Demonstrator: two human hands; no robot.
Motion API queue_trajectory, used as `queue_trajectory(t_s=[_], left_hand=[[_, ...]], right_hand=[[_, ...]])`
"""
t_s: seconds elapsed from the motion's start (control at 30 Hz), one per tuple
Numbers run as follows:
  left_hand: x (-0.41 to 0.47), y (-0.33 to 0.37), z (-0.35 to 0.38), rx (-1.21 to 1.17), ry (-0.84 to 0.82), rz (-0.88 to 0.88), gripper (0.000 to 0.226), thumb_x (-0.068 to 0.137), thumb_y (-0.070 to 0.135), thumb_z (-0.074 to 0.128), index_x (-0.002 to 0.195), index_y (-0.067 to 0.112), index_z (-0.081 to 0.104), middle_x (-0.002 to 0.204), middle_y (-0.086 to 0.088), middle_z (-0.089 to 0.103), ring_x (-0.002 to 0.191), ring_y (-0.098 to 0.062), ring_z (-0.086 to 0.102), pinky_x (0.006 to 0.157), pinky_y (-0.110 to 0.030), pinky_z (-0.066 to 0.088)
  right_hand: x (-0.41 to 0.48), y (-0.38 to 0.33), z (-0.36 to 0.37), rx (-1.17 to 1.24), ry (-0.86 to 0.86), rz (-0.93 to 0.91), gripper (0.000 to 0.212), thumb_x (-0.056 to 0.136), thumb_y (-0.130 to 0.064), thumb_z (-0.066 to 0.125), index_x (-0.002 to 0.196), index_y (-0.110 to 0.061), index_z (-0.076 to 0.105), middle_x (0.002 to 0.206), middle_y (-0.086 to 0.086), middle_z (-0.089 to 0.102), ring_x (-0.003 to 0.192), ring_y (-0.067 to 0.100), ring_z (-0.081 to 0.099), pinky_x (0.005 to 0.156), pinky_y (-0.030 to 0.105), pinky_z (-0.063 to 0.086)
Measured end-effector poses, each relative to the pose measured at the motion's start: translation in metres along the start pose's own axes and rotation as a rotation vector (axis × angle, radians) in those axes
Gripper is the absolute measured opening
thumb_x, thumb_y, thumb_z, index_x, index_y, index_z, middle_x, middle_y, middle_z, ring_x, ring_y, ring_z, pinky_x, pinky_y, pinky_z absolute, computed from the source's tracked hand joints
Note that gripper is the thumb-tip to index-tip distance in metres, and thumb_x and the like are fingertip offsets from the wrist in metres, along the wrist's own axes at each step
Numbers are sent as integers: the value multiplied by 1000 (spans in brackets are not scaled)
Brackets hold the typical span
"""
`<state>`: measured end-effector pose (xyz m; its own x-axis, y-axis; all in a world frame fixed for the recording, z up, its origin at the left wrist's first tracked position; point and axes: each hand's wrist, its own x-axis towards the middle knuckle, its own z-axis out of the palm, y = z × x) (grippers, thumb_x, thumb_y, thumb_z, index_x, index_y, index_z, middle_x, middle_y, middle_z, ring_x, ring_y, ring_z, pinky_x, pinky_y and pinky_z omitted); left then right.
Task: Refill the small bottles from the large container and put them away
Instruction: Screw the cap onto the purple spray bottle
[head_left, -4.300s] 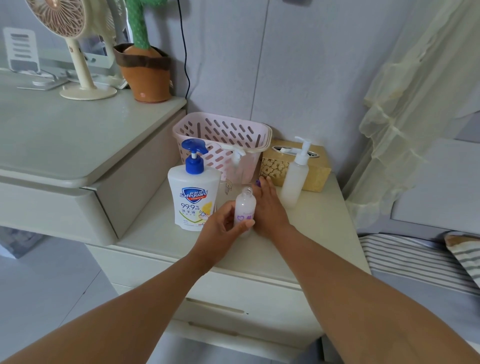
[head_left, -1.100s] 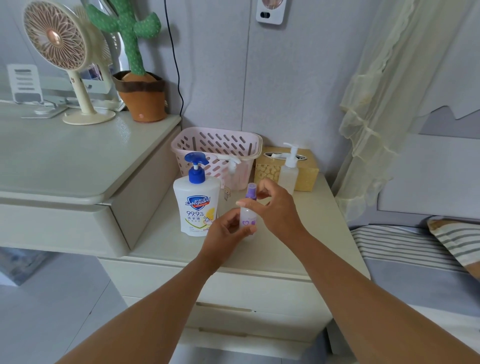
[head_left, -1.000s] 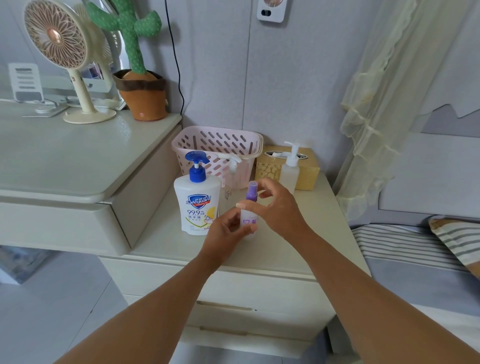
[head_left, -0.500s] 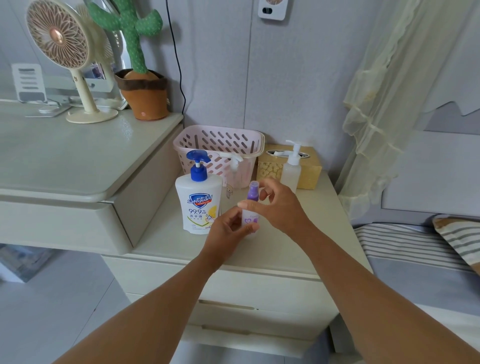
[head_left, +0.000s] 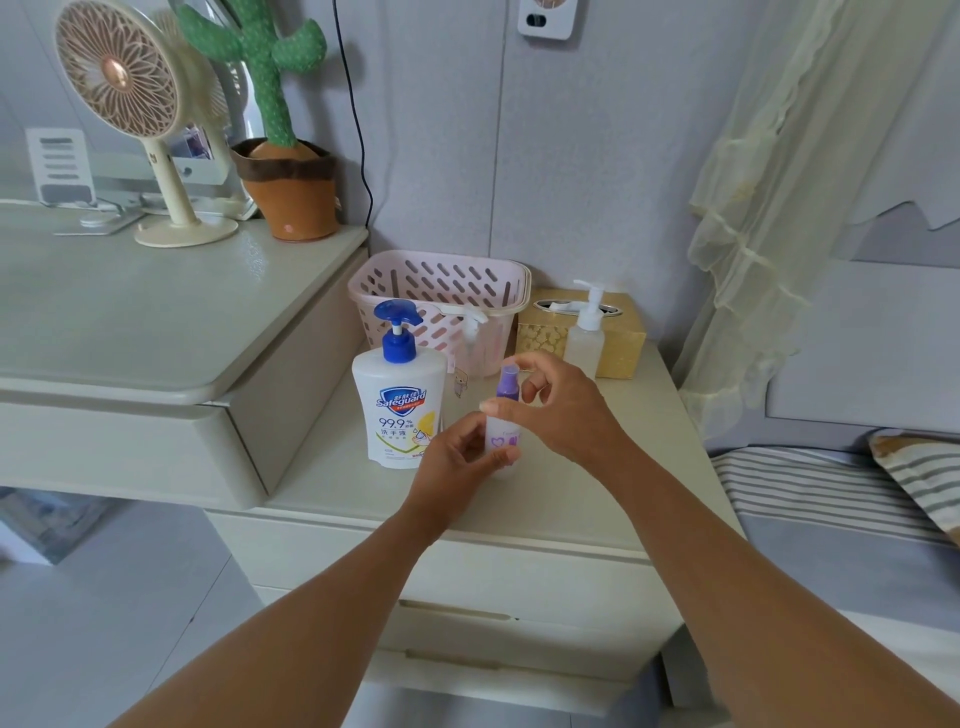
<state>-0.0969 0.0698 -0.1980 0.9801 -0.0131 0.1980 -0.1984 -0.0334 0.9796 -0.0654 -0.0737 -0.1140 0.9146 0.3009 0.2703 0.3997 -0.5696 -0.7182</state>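
A small clear bottle (head_left: 502, 439) with purple hearts and a purple cap (head_left: 508, 382) stands on the cream nightstand (head_left: 597, 499). My left hand (head_left: 457, 457) grips its lower body. My right hand (head_left: 561, 405) pinches the neck just under the cap. To the left stands the large white soap container (head_left: 399, 410) with a blue pump. Behind it is a pink slotted basket (head_left: 441, 291), with a clear pump bottle (head_left: 480, 345) in front of it. A frosted pump bottle (head_left: 586, 332) stands further right.
A gold tissue box (head_left: 623, 340) sits behind the frosted bottle. The higher desk (head_left: 130, 322) on the left carries a fan (head_left: 130, 114) and a plush cactus pot (head_left: 288, 192). A curtain (head_left: 779, 208) hangs on the right above a striped bed (head_left: 821, 493).
About four seconds ago the small bottle stood uncapped with my right hand behind it; now the purple cap is on it. In the last second both hands have barely moved.
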Motion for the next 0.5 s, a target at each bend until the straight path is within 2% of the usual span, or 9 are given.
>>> queue_trajectory(t_s=[0.07,0.17,0.23,0.3,0.4,0.5], left_hand=[[0,-1,0,2,2,5,30,81,24,74,110,22,66,100,7,72,92,-12,68,75,-16,52],[0,-2,0,-15,6,18,29,81,19,74,109,18,66,100,2,72,91,-14,67,76,-17,52],[0,-1,0,-16,9,17,28,81,18,74,108,16,67,99,0,72,91,-16,67,75,-16,51],[0,-1,0,-6,8,11,26,81,20,75,106,19,67,98,2,73,91,-15,68,74,-16,51],[0,1,0,-1,14,-5,27,81,23,75,104,31,67,95,11,73,88,-8,68,72,-13,50],[1,0,0,-13,6,-2,28,81,21,74,107,26,66,97,8,73,89,-10,68,72,-14,50]], right_hand=[[-1,0,-5,2,-30,-38,44,77,-40,73,117,-28,59,75,-13,52,70,2,49,66,18,39],[0,0,-5,-17,6,-76,17,79,-30,72,93,-23,66,65,-12,50,55,1,43,56,13,31],[2,-2,0,-15,39,-25,23,75,-36,76,79,-22,58,62,-12,51,53,1,44,51,11,33],[4,-4,4,-18,50,31,34,71,-44,79,76,-26,51,63,-12,52,55,2,46,51,12,33],[4,-5,1,-62,-6,26,44,68,-50,78,97,-27,54,70,-13,51,62,2,49,56,17,35],[4,-4,-7,-72,-51,-33,50,72,-46,75,116,-31,55,77,-8,55,73,6,52,65,21,43]])
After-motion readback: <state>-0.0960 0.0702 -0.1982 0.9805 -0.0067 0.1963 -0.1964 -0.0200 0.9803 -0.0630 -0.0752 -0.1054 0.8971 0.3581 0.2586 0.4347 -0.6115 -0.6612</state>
